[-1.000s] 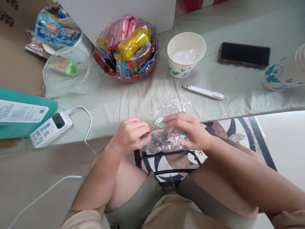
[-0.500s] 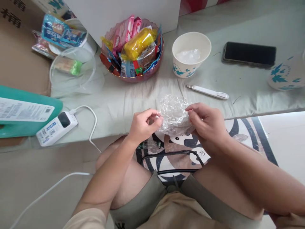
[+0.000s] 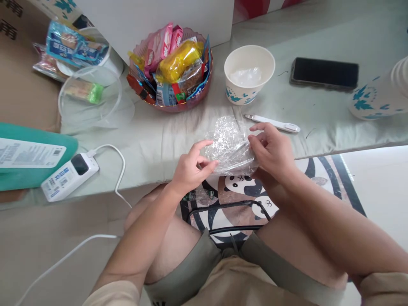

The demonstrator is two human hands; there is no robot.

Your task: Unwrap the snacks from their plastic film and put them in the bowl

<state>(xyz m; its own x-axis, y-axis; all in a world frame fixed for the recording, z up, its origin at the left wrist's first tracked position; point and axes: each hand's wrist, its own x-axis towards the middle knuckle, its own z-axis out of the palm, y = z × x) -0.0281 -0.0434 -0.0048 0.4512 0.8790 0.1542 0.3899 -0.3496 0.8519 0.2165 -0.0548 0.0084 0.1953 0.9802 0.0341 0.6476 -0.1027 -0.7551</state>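
The left hand (image 3: 193,170) is at the near-left edge of a crinkled clear plastic wrapper (image 3: 228,142), its thumb and forefinger parted along the film. The right hand (image 3: 276,151) has its thumb against the wrapper's right side, forefinger lifted apart; whether its curled fingers pinch the film I cannot tell. The wrapper is at the front edge of the cloth-covered table (image 3: 153,155), above a panda-print mat (image 3: 226,193). Just beyond the right hand lies a slim white tool (image 3: 277,123) (metal-tipped, its exact kind unclear). Farther back stand a leaf-print paper cup (image 3: 234,93) with clear plastic inside and a scalloped bowl (image 3: 178,108) heaped with packaged snacks. A smartphone (image 3: 325,73) lies right of the cup.
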